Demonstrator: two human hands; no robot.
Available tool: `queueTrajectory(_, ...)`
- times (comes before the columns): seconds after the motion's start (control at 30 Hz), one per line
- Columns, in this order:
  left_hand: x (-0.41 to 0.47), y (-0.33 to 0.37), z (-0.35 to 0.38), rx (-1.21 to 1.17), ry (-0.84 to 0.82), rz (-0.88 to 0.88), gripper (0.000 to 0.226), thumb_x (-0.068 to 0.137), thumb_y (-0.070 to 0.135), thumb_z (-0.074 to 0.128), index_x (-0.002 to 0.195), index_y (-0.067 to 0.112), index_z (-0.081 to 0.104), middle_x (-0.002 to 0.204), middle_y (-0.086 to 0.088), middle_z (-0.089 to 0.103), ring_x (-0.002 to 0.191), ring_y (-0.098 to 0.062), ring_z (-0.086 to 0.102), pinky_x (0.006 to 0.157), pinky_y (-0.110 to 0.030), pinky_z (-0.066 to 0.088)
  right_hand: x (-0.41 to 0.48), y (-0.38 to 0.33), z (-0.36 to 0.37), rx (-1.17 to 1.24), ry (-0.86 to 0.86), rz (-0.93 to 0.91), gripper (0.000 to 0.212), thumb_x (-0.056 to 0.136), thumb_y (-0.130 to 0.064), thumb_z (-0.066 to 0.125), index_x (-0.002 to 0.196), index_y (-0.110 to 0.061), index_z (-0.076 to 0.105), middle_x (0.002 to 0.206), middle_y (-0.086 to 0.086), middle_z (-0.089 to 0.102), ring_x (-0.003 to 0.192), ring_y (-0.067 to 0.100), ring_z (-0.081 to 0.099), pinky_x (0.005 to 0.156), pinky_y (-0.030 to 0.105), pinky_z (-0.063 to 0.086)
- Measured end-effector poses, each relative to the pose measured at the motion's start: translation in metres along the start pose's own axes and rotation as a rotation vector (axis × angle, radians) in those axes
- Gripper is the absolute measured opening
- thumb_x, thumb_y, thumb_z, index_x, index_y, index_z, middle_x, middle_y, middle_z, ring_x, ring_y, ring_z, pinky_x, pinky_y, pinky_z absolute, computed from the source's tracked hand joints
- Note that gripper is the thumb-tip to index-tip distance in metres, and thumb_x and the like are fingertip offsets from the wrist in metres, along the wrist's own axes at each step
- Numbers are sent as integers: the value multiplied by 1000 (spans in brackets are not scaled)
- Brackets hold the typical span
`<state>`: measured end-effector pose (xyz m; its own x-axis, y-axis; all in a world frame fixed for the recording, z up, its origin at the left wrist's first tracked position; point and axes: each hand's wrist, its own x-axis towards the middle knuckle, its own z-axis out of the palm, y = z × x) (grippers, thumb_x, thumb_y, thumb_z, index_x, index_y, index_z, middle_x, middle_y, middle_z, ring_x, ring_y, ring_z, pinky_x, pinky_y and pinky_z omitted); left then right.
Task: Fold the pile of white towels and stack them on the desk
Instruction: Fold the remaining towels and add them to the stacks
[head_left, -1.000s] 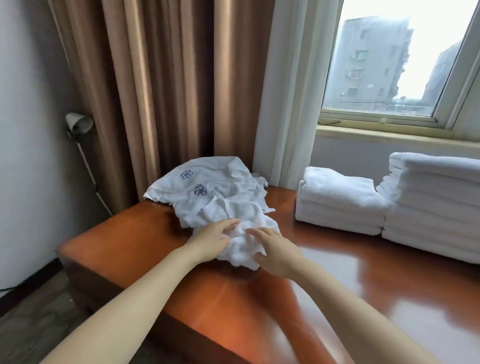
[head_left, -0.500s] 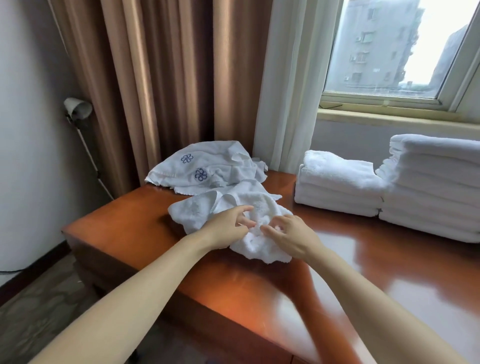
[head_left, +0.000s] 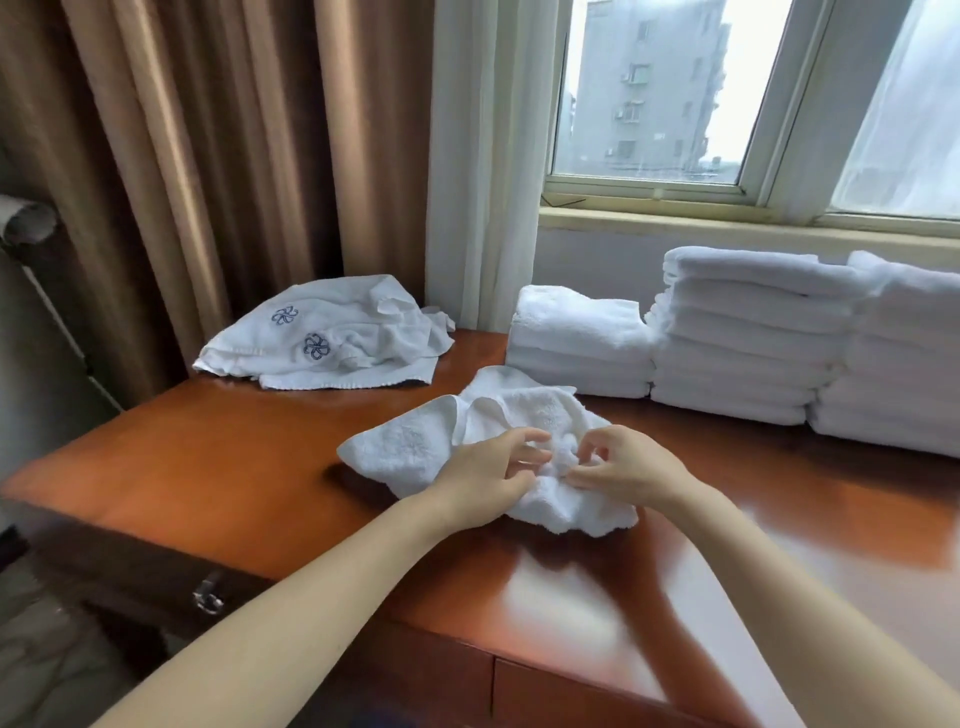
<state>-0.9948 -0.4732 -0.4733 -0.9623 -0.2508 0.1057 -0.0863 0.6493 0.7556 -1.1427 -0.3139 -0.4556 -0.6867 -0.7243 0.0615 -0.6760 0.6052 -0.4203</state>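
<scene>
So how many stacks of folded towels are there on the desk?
3: a short stack beside the white curtain, a taller stack next to it, a third stack at the frame's right edge; more may lie beyond.

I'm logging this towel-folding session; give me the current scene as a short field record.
Being handled: crumpled white terry towel, lying on glossy red-brown wooden desk
Left hand: grips the towel
Right hand: pinches the towel
Unfolded pile: white cloths with blue flower embroidery, far left corner
Done: three stacks of folded white towels, below window
</scene>
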Motion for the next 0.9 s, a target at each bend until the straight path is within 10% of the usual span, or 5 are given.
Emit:
queueTrajectory(0.37, 29, 56, 59, -92, -108, 173, 29, 95, 15, 56, 122, 26, 57, 124, 12, 65, 116, 3, 59, 103, -26, 48, -41, 68, -48, 36, 22, 211, 15, 65, -40, 75, 74, -32, 66, 79, -12, 59, 71, 4, 54, 59, 25, 39)
queueTrajectory(0.53, 34, 66, 40, -66, 195, 259, 36, 87, 3, 51, 101, 31, 70, 103, 21, 69, 94, 2, 62, 82, -19, 47, -50, 83, -64, 55, 14, 233, 17, 63, -39, 77, 73, -31, 66, 81, -14, 59, 80, 8, 58, 69, 28, 47)
queueTrajectory(0.9, 31, 15, -10, 130, 130, -144, 44, 88, 26, 49, 132, 30, 50, 127, 13, 57, 120, -10, 53, 102, -38, 46, -31, -3, -46, 12, 366, -79, 20, 87, -19, 59, 107, -23, 58, 116, -10, 61, 106, 14, 55, 76, 33, 45)
